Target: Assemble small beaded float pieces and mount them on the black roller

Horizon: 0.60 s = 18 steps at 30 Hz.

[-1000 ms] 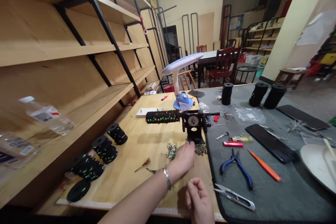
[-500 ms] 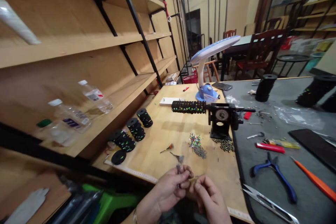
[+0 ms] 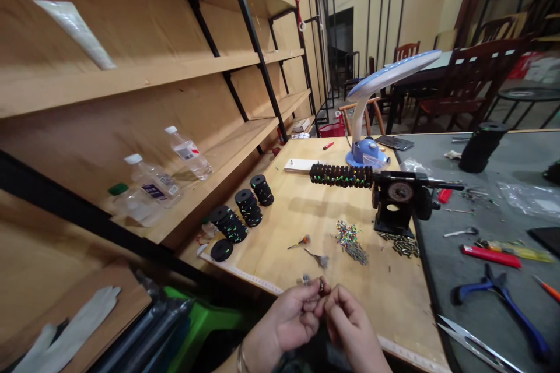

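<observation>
My left hand (image 3: 292, 313) is closed near the table's front edge, with a tiny dark, shiny piece at its fingertips that is too small to name. Pressed up beside it, my right hand (image 3: 351, 322) has its thumb and finger pinched; what they hold is hidden. Just beyond the hands lie a grey feathery tuft on a thin stem (image 3: 317, 257) and an orange-tipped one (image 3: 300, 241). A heap of coloured beads and small grey bits (image 3: 347, 236) is farther off, and small brass-coloured cylinders (image 3: 401, 246) lie by the black clamp-like device (image 3: 396, 198).
A black ridged roll (image 3: 341, 176) with coloured bits extends from the device. More black rolls (image 3: 248, 208) stand at left beside a shelf with bottles (image 3: 190, 152). A blue desk lamp (image 3: 367, 151) stands behind. Blue-handled pliers (image 3: 501, 297) and scissors (image 3: 475, 344) lie on the grey mat at right.
The view has swung left, so the table things appear farther right. My hands have come closer together, and my right fingertips now meet the left ones.
</observation>
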Tool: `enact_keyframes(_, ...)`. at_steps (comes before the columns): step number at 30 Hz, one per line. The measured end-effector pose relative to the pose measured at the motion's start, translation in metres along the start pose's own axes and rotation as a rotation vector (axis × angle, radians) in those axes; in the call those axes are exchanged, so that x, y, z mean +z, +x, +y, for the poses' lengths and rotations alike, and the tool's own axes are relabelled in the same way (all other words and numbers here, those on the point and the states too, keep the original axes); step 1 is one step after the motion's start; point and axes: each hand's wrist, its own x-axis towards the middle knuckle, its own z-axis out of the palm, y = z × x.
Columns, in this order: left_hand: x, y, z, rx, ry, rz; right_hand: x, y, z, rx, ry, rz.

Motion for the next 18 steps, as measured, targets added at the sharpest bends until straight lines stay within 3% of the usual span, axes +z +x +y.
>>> enact_keyframes(18, -0.0023, 0.0018, 0.0026, -0.048, -0.04, -0.043, 0.0052, -0.0006, -0.0056, -0.002, 0.004, 0.021)
